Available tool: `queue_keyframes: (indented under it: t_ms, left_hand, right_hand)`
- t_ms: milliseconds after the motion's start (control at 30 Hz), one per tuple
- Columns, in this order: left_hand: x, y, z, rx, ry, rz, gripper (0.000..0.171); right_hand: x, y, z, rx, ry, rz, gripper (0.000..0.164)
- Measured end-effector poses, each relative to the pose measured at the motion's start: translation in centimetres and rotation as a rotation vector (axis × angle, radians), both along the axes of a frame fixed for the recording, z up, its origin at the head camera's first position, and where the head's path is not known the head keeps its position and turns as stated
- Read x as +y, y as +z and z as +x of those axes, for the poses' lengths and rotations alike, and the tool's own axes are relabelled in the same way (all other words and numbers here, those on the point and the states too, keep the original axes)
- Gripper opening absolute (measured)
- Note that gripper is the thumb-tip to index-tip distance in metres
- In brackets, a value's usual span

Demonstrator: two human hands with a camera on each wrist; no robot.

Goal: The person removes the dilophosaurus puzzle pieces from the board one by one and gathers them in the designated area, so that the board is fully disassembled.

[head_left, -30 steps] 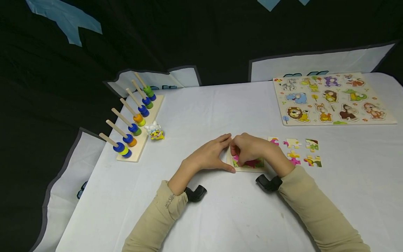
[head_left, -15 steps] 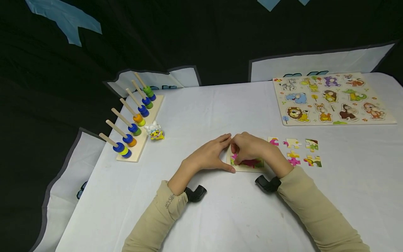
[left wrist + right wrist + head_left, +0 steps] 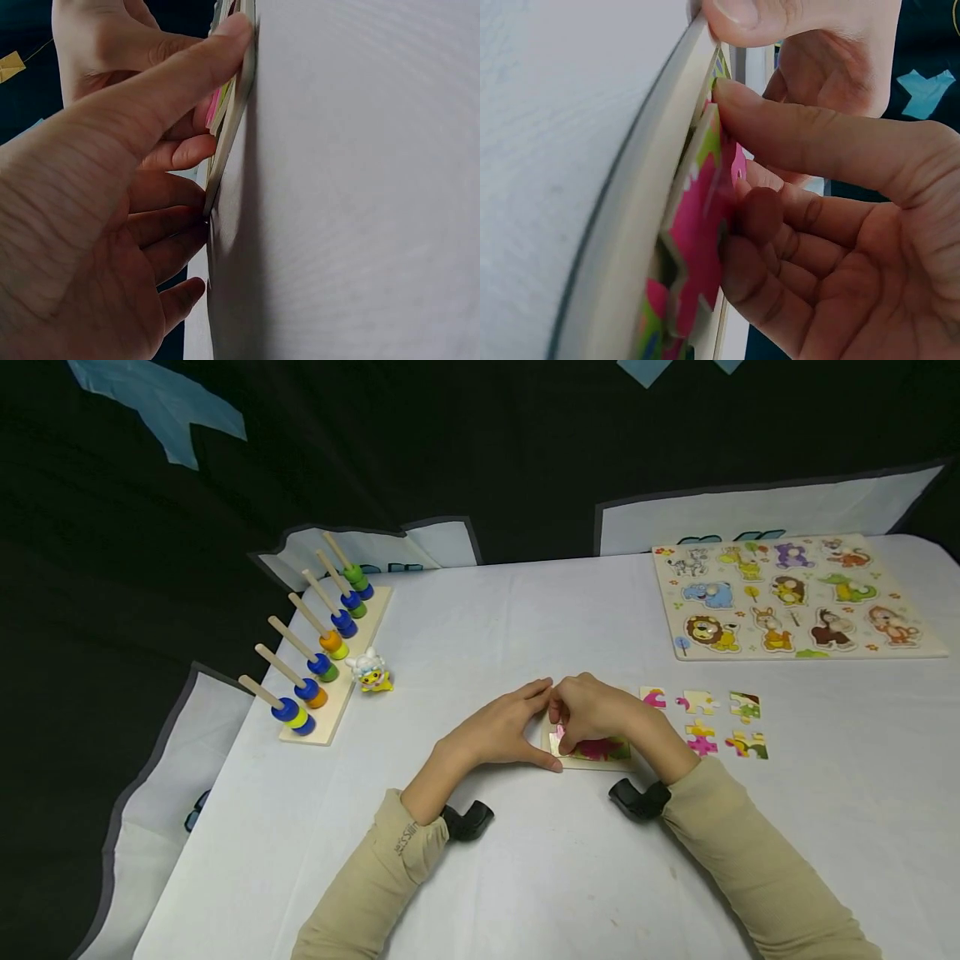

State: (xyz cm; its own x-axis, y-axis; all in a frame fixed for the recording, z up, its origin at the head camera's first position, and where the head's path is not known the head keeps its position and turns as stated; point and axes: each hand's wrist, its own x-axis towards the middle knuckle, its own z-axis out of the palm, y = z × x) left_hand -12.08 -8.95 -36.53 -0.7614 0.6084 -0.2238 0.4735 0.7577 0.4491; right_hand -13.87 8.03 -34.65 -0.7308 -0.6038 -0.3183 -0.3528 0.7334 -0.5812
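A small wooden puzzle tray with a pink and green picture lies on the table between my hands. My left hand is spread at its left corner, thumb at the front edge, fingertips against the side. My right hand is over the tray, with thumb and fingers pinching a pink and green jigsaw piece. That piece sits tilted, one edge raised above the tray, in the right wrist view. In the left wrist view the tray's pale edge runs under my thumb. My right hand hides much of the picture from the head view.
Several loose jigsaw pieces lie right of the tray. An animal peg puzzle board is at the back right. At the left stand a wooden stacking rack with coloured rings and a small white-and-yellow toy figure.
My right thumb has shifted slightly left over the tray, and the piece's surface now shows a bright glare. My left hand keeps its place.
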Motion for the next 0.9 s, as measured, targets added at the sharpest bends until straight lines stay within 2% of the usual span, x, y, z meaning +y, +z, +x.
queue_keyframes:
  t_ms: [267, 900]
  left_hand:
    - [0.01, -0.05, 0.04, -0.007, 0.005, -0.015, 0.103]
    - [-0.03, 0.04, 0.05, -0.012, 0.012, -0.008, 0.100]
  right_hand:
    - [0.26, -0.05, -0.15, 0.008, 0.009, -0.008, 0.016]
    - [0.31, 0.26, -0.18, -0.051, -0.004, -0.063, 0.013]
